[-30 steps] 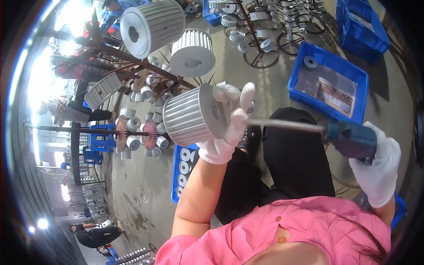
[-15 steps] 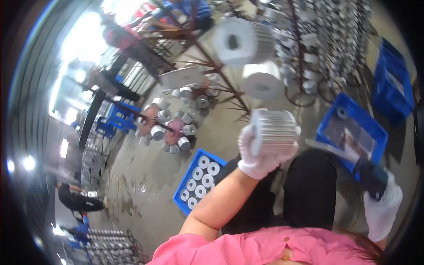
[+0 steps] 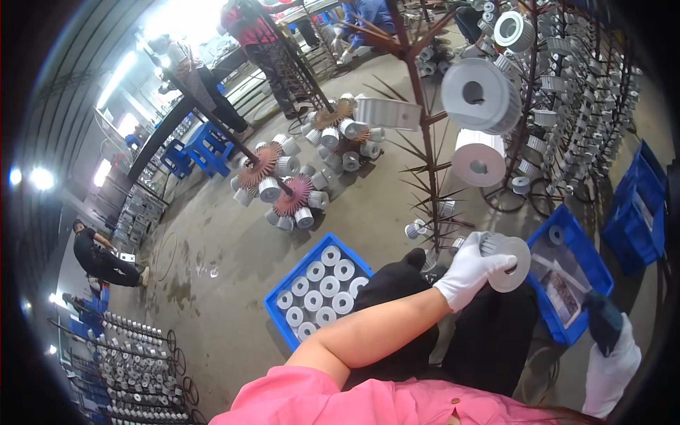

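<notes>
My left hand [image 3: 467, 273], in a white glove, is closed on a silvery toothed pulley [image 3: 511, 265] above my knees. The pulley is tilted so its flat ring face points toward the lower right, and my thumb reaches to its centre hole. My right hand [image 3: 613, 372], also gloved, is low at the right, wrapped round a dark tool [image 3: 604, 322] whose kind I cannot make out. Beyond my left hand stands a rusty spiked rack [image 3: 431, 166]. Large pulleys hang on its prongs, among them a wide one [image 3: 482, 95] and a paler one [image 3: 479, 157].
A blue crate [image 3: 273, 304] with rows of pulleys sits on the floor at my left. Another blue crate [image 3: 567, 333] with flat pieces lies at my right, with stacked crates [image 3: 634, 205] behind it. Loaded racks fill the far right. Several people work farther off.
The pulley in my left hand has turned from showing its toothed side to showing its ring face, and is lower and farther right. The view has shifted; my right hand still grips the dark tool.
</notes>
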Available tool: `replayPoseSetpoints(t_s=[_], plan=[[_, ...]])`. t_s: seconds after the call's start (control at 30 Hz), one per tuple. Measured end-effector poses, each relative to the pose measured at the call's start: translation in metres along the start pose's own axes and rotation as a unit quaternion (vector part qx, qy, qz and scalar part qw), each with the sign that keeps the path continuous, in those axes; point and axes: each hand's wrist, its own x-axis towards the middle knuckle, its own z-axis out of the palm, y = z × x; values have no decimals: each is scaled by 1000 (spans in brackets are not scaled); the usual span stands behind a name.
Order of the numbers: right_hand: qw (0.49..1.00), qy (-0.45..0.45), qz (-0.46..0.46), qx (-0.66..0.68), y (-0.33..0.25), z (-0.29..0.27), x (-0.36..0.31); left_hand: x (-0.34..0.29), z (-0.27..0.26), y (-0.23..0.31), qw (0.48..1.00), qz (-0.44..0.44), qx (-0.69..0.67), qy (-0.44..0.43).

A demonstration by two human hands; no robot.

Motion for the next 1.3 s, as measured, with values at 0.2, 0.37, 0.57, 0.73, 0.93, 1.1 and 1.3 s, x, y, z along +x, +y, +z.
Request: replayPoseSetpoints(t_s=[0.2, 0.37, 0.57, 0.73, 0.93, 1.1, 1.3], plan=[[999, 14, 0, -35, -4, -15, 4, 1, 8, -3, 989, 49, 139, 19], [1000, -25, 6, 15, 0, -13, 2, 7, 3, -6, 998, 20, 52, 13], [997, -50, 28, 42, -9, -11, 4, 5, 2, -5, 996, -43, -78, 6], [997, -63, 47, -19, 0, -20, -5, 4, 7, 4, 993, -58, -81, -60], [994, 40, 98, 6, 26, 2, -13, 3, 3, 0, 997, -24, -75, -3], [995, -17, 67, -67, 13, -2, -6, 7, 1, -2, 994, -49, -86, 37], [995, -15, 81, -65, 5, -10, -4, 9, 4, -3, 995, -47, -84, -1]])
